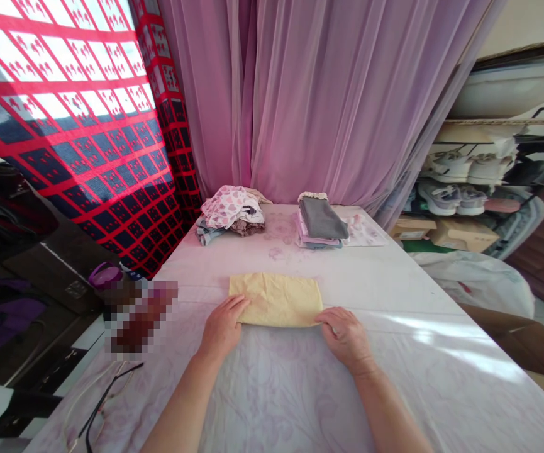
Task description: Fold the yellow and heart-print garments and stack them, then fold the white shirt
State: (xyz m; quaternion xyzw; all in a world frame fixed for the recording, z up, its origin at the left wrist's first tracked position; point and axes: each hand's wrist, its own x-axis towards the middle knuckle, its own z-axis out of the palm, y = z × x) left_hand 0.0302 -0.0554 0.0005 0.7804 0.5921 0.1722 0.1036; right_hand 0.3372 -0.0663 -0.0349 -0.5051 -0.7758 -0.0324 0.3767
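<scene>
Purple curtain [319, 94] at the back, pale floral tabletop [281, 384] in front. Yellow cloth [278, 299], folded flat, lies mid-tabletop between both hands. Right hand [346, 335]: fingers curled, pinching the near right corner, fingertips partly tucked out of sight. Left hand [224, 322]: fingers over the near left corner; thumb hard to make out, can't tell if gripping or just pressing. Farther back: loose pile [231, 209] left, folded stack [322, 220] right, lower layers mostly covered. Glasses [93, 412] at left, cut off at the view's bottom; pixelated patch beyond them, can't ID.
</scene>
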